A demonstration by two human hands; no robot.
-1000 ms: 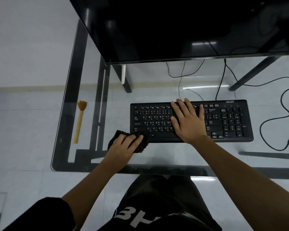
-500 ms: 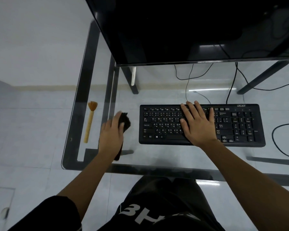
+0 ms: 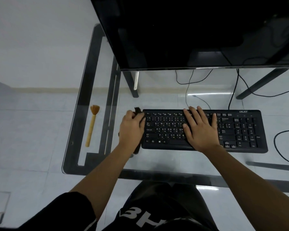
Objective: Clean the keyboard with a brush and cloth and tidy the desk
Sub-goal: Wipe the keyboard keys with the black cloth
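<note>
A black keyboard (image 3: 240, 129) lies on the glass desk (image 3: 157, 164) in front of me. My right hand (image 3: 198, 129) rests flat on its middle keys with the fingers spread. My left hand (image 3: 132, 127) grips a dark cloth (image 3: 138, 110) against the keyboard's left edge; the cloth shows above and below the hand. A wooden brush (image 3: 92, 124) with tan bristles lies on the desk's left side, bristles pointing away from me, apart from both hands.
A large black monitor (image 3: 190, 30) stands behind the keyboard and overhangs it. Black cables (image 3: 284, 147) run behind and to the right of the keyboard. The desk's dark frame (image 3: 83, 97) runs along the left edge, and the front edge lies near my lap.
My left hand has carried the cloth from the keyboard's front left corner up along its left edge. My right hand has stayed flat on the keys.
</note>
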